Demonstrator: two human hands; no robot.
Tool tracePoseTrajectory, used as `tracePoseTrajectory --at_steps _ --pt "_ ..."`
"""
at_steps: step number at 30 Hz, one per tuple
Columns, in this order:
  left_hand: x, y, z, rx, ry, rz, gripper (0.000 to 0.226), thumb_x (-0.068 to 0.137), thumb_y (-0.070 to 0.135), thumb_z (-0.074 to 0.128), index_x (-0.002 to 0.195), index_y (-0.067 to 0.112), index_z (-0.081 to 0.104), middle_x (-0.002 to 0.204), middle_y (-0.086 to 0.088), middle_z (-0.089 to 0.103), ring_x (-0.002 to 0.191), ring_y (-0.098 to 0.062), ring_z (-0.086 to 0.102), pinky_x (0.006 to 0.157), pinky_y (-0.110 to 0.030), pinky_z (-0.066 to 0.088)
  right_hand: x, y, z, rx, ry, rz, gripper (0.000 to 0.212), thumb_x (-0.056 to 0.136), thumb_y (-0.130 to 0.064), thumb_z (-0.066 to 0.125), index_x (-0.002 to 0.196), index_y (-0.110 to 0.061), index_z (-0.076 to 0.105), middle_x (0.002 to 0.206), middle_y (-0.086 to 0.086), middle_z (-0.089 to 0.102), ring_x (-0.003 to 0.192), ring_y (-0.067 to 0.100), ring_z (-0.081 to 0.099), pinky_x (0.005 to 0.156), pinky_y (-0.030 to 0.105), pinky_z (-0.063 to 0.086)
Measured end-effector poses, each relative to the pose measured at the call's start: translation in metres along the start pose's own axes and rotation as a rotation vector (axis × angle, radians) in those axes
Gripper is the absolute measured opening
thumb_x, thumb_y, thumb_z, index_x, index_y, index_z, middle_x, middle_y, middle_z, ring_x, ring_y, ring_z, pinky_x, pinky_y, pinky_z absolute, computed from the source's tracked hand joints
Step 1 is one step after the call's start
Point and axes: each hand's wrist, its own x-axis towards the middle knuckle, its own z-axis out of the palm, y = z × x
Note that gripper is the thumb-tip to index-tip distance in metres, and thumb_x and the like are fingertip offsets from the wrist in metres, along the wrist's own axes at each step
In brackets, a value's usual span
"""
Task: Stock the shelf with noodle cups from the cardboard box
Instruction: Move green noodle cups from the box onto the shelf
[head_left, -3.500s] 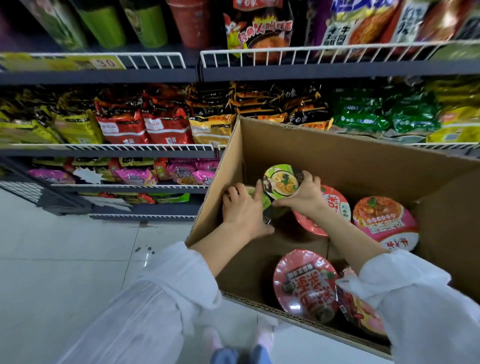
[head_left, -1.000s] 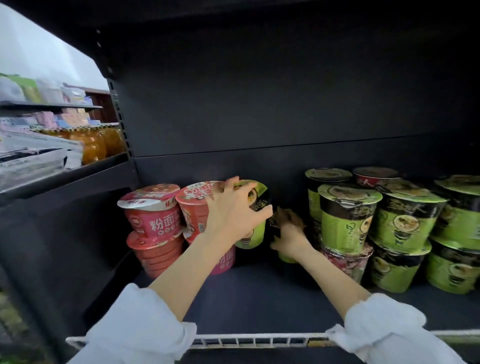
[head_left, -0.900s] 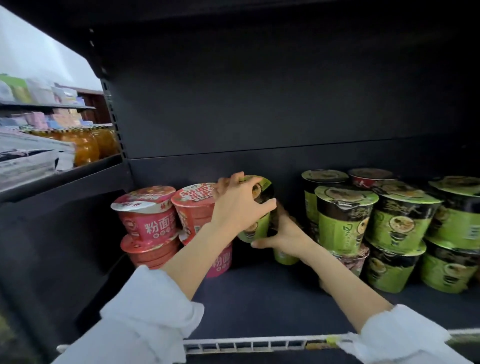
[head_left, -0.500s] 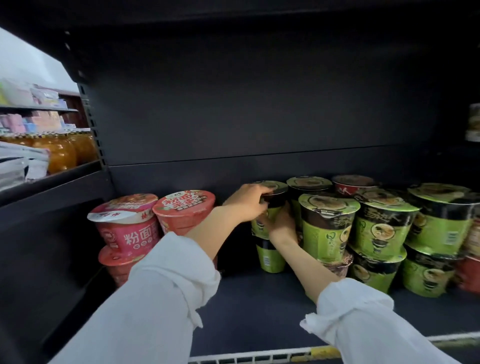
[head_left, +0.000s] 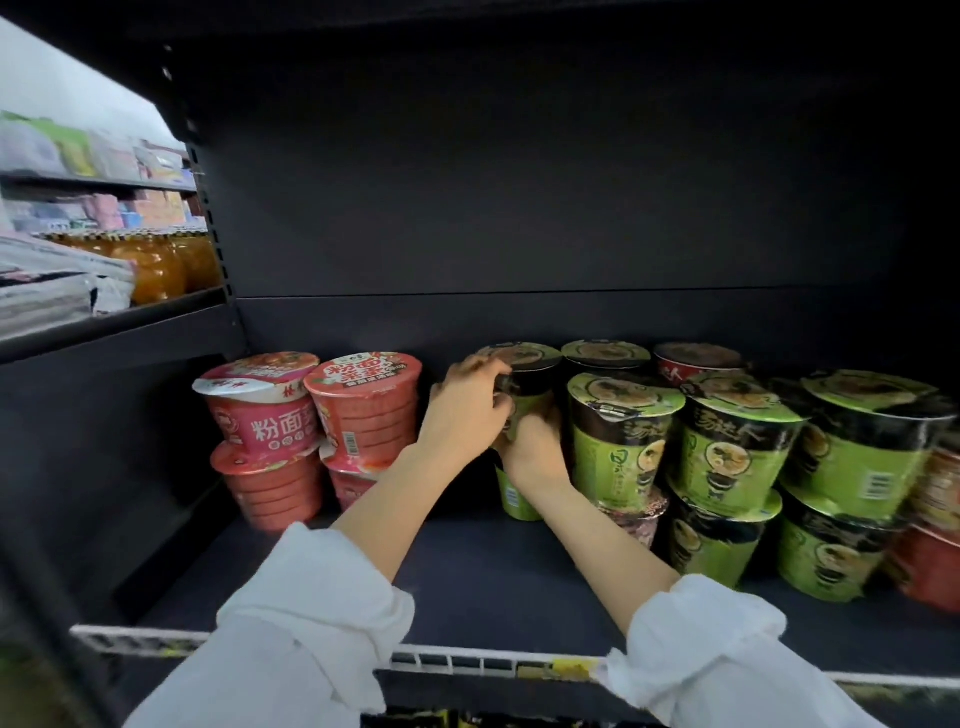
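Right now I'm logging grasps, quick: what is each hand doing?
Left hand: closed on the upper green noodle cup.
Right hand: on that cup's lower side; grip cannot be told.

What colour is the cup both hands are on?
Green with a black band, the upper cup of its stack; head view shows it.

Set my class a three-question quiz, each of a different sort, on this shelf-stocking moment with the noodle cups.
1. True or false: the left hand grips the upper green cup near its lid.
2. Multiple choice: the upper green cup sits on A) the bare shelf, B) the lower green cup, C) the red cups.
3. Fill in: the right hand is placed ____ the left hand on the same stack.

Key
1. True.
2. B.
3. Below; it steadies the stack where the two cups meet.
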Motion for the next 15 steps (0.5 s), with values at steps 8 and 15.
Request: tracePoseTrajectory --at_steps 8,15 --pt "-0.107 0.033 -0.023 -0.052 0.055 -0.119 0.022 0.088 0.016 0.055 0.108 0.019 0.064 0.103 0.000 0.069 0.096 -0.022 0.063 0.082 -0.041 0.052 -0.092 0.004 -0.054 0.003 -0.144 -0.277 0.051 0.093 0.001 0.042 0.143 -0.010 0.038 0.139 0.016 0.047 0.129 0.030 0.045 0.106 0.030 0.033" --pt "-0.222 0.124 -0.011 -0.228 0.004 -0.103 0.017 0.088 0.017 0.056 0.101 0.017 0.067 0.092 -0.002 0.071 0.088 -0.022 0.065 0.077 -0.040 0.054 -0.224 0.072 -0.147 -0.149 -0.124 -0.289 0.031 0.098 -0.019 0.044 0.126 -0.018 0.057 0.117 0.005 0.063 0.103 0.024 0.060 0.084 0.039 0.051"
